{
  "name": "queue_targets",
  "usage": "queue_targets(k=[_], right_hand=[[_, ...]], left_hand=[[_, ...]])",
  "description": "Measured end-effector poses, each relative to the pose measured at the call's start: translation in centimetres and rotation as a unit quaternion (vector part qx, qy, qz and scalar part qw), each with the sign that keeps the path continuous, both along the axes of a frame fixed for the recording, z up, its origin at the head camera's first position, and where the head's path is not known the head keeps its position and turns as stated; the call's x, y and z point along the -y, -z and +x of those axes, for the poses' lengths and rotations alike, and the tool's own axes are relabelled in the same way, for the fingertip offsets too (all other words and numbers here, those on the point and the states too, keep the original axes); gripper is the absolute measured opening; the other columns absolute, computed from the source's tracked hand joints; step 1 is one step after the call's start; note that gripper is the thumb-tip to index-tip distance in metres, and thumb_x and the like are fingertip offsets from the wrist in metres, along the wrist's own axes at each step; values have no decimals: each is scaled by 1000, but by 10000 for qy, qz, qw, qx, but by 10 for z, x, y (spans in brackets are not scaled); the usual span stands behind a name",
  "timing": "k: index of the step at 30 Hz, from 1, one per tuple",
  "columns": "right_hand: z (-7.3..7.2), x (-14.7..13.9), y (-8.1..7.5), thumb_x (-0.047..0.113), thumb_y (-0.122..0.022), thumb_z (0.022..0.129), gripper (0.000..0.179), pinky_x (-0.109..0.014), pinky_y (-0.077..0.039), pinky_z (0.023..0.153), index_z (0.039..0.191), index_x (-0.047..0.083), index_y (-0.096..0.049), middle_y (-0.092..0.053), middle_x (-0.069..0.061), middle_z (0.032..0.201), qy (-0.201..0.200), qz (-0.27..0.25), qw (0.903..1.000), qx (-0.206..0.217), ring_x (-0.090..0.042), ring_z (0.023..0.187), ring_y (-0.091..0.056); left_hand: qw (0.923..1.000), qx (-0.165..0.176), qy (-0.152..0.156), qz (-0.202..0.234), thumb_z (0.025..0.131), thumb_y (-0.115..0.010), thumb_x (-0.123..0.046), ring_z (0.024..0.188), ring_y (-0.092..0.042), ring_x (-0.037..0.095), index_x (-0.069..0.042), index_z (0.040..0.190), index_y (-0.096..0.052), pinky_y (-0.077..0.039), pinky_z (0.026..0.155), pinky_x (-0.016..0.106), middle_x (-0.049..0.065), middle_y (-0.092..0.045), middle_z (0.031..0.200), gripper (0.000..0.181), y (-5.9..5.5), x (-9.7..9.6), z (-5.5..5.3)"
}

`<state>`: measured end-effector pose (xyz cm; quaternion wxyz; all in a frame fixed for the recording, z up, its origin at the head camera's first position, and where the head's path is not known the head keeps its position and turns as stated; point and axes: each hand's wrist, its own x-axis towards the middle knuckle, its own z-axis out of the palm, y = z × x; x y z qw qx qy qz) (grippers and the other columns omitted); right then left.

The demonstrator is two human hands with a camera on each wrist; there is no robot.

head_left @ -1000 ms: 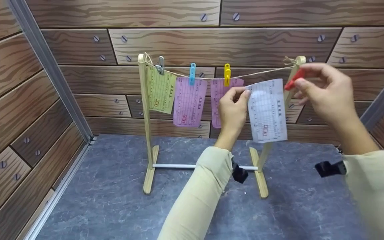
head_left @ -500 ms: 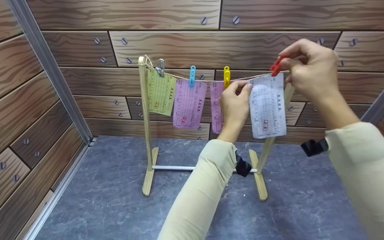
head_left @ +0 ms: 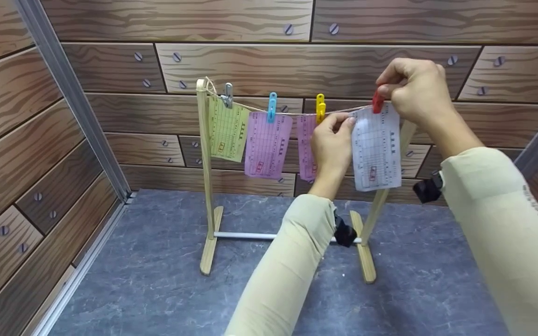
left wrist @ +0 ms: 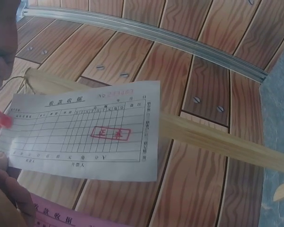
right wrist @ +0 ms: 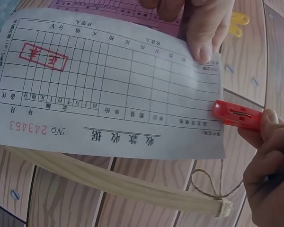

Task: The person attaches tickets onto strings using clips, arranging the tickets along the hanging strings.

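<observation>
A white receipt slip (head_left: pixel 375 149) with a red stamp hangs at the right part of the string (head_left: pixel 292 113). My left hand (head_left: pixel 332 149) pinches its upper left corner between thumb and fingers. With thumb and fingers my right hand (head_left: pixel 421 93) grips a red clothespin (head_left: pixel 378 100), whose tip overlaps the slip's top edge. In the right wrist view the red clothespin (right wrist: pixel 236 115) lies over the slip's edge, and the left thumb (right wrist: pixel 203 47) presses the other corner. Behind the left hand hangs a pink slip (head_left: pixel 306 140), partly hidden, under a yellow clothespin (head_left: pixel 320 107).
Further left hang another pink slip (head_left: pixel 267 147) under a blue clothespin (head_left: pixel 272 107) and a yellow slip (head_left: pixel 227 130) under a metal clip (head_left: pixel 227 95). A wooden stand (head_left: pixel 207 177) with a white crossbar (head_left: pixel 245 235) holds the string on a grey tabletop (head_left: pixel 157 289).
My right hand has moved left with the red clothespin, bringing it from beside the white slip onto its top edge. The slip has risen to the string in my left hand.
</observation>
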<state>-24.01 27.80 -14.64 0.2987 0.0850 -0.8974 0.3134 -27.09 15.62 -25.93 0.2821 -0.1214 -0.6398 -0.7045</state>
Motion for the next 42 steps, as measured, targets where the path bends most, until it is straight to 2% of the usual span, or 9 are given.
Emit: queue_targets(k=[6, 12, 17, 24, 32, 34, 37, 40, 42], right_hand=[[0, -3, -1, -2, -72, 90, 5, -15, -44, 57, 93, 2, -72, -71, 1, 77, 49, 102, 9993, 363, -6, 67, -60], [1, -2, -2, 0, -70, 92, 6, -17, -44, 58, 98, 0, -70, -71, -4, 82, -40, 217, 9985, 505, -7, 69, -61], [2, -1, -2, 1, -67, 95, 10, -19, -48, 53, 104, -1, -69, -70, -9, 89, -142, 174, 9968, 764, -12, 68, -62], [6, -4, -2, 5, -63, 99, 19, -27, -54, 53, 117, -2, -64, -68, -18, 104, -326, 290, 9883, 1463, -15, 62, -64], [9, -4, -5, 8, -64, 99, 45, -31, -56, 52, 141, -2, -53, -63, -29, 123, -473, 151, 9833, 1752, -14, 57, -65], [11, -3, -5, 9, -65, 98, 49, -30, -57, 55, 145, 0, -50, -61, -28, 128, -397, 44, 9844, 1712, -15, 61, -66], [16, -3, -3, 9, -65, 97, 48, -28, -57, 57, 143, 1, -53, -62, -25, 128, -252, -344, 9898, 1357, -13, 62, -67], [22, -4, 1, 8, -63, 98, 41, -25, -56, 56, 137, 0, -58, -65, -20, 122, -230, -876, 9932, 727, -9, 60, -67], [27, -4, 6, 8, -63, 98, 36, -24, -56, 55, 133, -1, -62, -67, -15, 117, -267, -1225, 9915, 351, -8, 57, -67]], left_hand=[[9999, -82, 56, 120, 88, -74, -1, 68, -56, 2, -2, 89, -77, -47, 64, 18, 4, -73, 83, 3, -2, -3, 0], [10000, -30, 29, 81, 89, -75, -2, 70, -57, 3, -3, 90, -78, -47, 65, 18, 4, -73, 84, 4, -4, -4, -1], [10000, 47, -7, -13, 90, -75, -4, 68, -57, 3, -6, 90, -78, -46, 64, 17, 1, -72, 82, 3, -5, -4, -1], [9999, 111, 19, -130, 91, -74, -7, 70, -57, 3, -7, 90, -77, -46, 66, 17, -1, -73, 84, 3, -2, -5, -2], [9996, 115, 152, -189, 92, -73, -8, 72, -57, 4, -4, 94, -77, -46, 67, 19, -1, -71, 84, 5, 4, -3, -5], [9995, 131, 201, -197, 92, -73, -8, 73, -57, 5, -4, 94, -77, -47, 67, 20, 1, -71, 86, 6, 7, 0, -7], [9989, 189, 391, -158, 92, -73, -9, 74, -59, 6, -2, 96, -77, -49, 69, 20, 5, -73, 89, 9, 15, 3, -8], [9957, 374, 839, -146, 93, -73, -10, 74, -62, 9, 1, 103, -75, -52, 68, 22, 7, -74, 93, 15, 30, 5, -6], [9915, 543, 1154, -238, 94, -72, -13, 72, -63, 12, 1, 107, -74, -54, 65, 24, 6, -73, 93, 19, 44, 7, -3]])
